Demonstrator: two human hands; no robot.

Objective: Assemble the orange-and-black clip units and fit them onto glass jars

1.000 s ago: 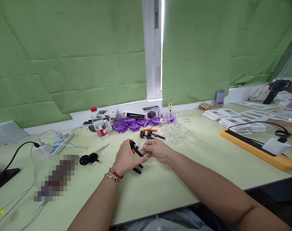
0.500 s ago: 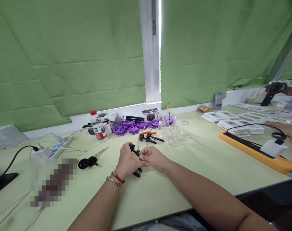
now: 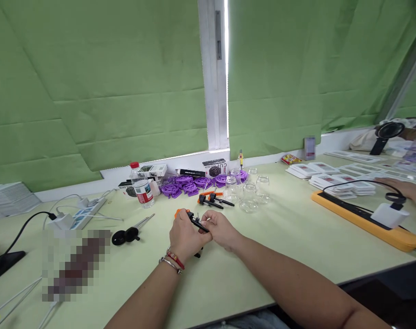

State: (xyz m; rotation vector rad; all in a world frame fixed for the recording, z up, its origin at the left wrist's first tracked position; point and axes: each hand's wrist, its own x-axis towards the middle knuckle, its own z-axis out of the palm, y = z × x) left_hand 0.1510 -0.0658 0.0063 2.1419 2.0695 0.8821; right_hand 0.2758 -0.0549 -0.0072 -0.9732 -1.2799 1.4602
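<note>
Lower centre of frame: left hand (image 3: 184, 237) clenched around the body of a black-and-orange clamp (image 3: 193, 218), held just above the pale green table (image 3: 280, 246). Orange end poking out above the knuckles, black foot showing below the palm. Right hand (image 3: 221, 230) touching the left, thumb and forefinger pinched on the clamp's black arm; anything smaller between those fingertips too small to tell. Bracelets on the left wrist.

Behind the hands, centre: two more clamps (image 3: 213, 200) lying flat, just beside a group of clear glass jars (image 3: 249, 194). Further back, along the sill: heap of purple plastic parts (image 3: 190, 183); water bottle (image 3: 142, 186) with red cap, upright. Left of the hands, well apart: black disc tool (image 3: 125, 236) with metal prongs. Far left: white power strip (image 3: 86, 209) with cables.

Right of frame: orange tray (image 3: 362, 212) carrying a white charger (image 3: 388, 214) and a black cable; stacks of cards (image 3: 331, 179) behind it. Right edge: another person's hand (image 3: 405, 187) resting flat on the table
</note>
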